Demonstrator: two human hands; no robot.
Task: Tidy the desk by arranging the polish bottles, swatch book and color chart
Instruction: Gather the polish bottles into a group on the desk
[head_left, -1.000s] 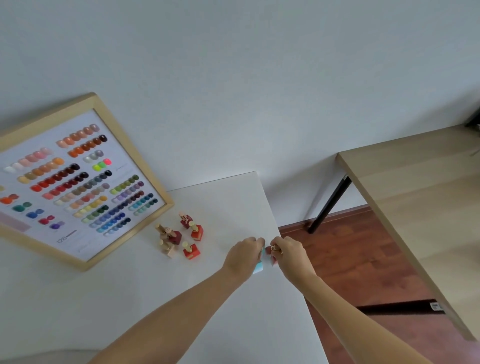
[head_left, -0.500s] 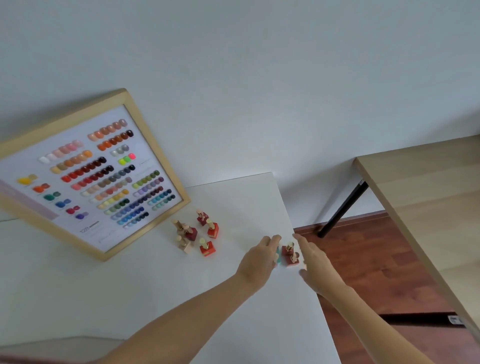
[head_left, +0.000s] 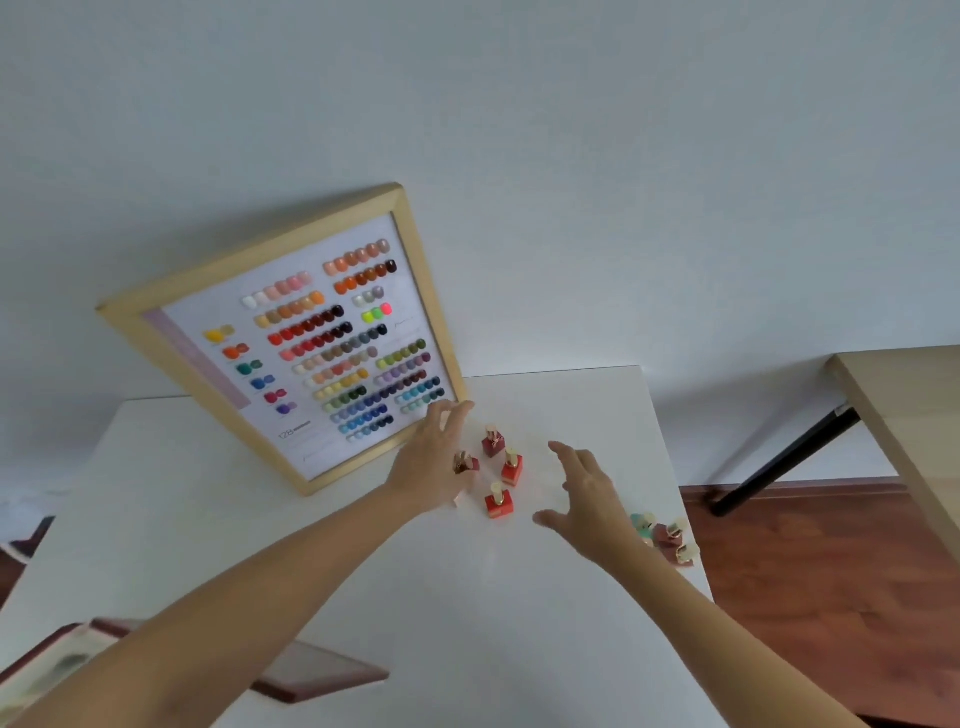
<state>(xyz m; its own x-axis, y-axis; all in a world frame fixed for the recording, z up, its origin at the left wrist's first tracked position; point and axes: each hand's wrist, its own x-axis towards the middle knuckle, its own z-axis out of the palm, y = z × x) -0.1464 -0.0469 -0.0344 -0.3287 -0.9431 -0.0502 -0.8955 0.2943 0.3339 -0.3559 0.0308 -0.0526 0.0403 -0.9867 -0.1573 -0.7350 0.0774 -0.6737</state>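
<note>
A wood-framed color chart leans against the wall at the back of the white desk. In front of it stands a cluster of red polish bottles with gold caps. My left hand hovers open over the cluster's left side and hides part of it. My right hand is open just right of the cluster, holding nothing. A second small group of polish bottles, teal and dark red, sits near the desk's right edge behind my right wrist. A dark red swatch book lies at the front left, partly under my left arm.
A light wooden table with a black leg stands to the right, across a gap of brown wood floor. The grey wall rises right behind the desk.
Both hands let go of the bottles at the desk's right edge and moved left to the red cluster, fingers spreading. The view swung left, bringing the swatch book in.
</note>
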